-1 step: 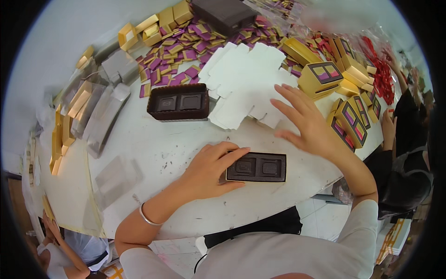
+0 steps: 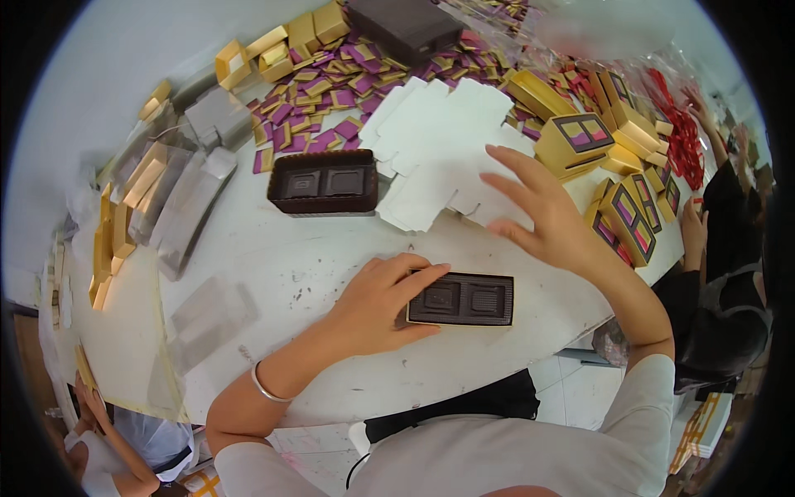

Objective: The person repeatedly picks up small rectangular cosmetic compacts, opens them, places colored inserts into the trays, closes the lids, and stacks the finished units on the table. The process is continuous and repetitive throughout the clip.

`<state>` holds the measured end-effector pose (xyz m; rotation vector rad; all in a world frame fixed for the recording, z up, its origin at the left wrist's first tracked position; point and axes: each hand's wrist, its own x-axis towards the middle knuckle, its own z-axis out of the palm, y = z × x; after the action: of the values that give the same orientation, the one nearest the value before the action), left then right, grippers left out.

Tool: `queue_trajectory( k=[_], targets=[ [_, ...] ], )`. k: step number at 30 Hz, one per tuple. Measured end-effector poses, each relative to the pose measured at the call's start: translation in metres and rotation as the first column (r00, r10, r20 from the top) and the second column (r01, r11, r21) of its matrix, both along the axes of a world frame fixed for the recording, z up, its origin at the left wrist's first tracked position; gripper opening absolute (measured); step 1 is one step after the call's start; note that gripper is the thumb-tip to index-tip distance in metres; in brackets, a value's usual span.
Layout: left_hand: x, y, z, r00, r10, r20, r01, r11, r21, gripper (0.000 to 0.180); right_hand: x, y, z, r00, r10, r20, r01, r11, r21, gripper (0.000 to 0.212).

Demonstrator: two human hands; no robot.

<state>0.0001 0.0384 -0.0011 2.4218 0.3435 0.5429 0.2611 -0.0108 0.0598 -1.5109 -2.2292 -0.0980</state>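
My left hand (image 2: 381, 306) grips the left end of a narrow box (image 2: 502, 325) with a gold edge, lying on the table. Inside it sits a dark brown plastic tray (image 2: 462, 300) with two square hollows. The thumb and fingers clasp the box's sides; its left end is covered by the hand. Up and to the right, my right hand (image 2: 542, 219) is open and holds nothing, its fingers spread over the right part of some flat white cardboard blanks (image 2: 439, 157). Left of these stands a stack of brown trays (image 2: 323, 203).
Purple and gold wrapped pieces (image 2: 331, 99) lie heaped at the back beneath a dark brown block (image 2: 406, 29). Gold boxes with windows (image 2: 625, 219) crowd the right, near red ribbon (image 2: 679, 141). Clear plastic sleeves (image 2: 195, 207) lie left. Other people work at both sides.
My right hand has shifted slightly left over the white cardboard, its thumb nearer the fingers. My left hand keeps its grip on the box. The whole view has moved a little.
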Motion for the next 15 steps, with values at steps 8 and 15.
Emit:
queue_trajectory(
  k=[8,15],
  targets=[
    [-0.001,0.001,0.005,1.0,0.008,-0.011,-0.007,1.0,0.029,0.07,-0.016,0.172,-0.007,0.999,-0.049,-0.012,0.05,0.988,0.148,0.028],
    [0.008,0.003,-0.005,0.998,-0.049,0.045,0.042,0.99,0.136,0.069,-0.046,0.28,-0.046,0.849,-0.361,0.386,0.4,0.916,-0.021,0.02]
  ],
)
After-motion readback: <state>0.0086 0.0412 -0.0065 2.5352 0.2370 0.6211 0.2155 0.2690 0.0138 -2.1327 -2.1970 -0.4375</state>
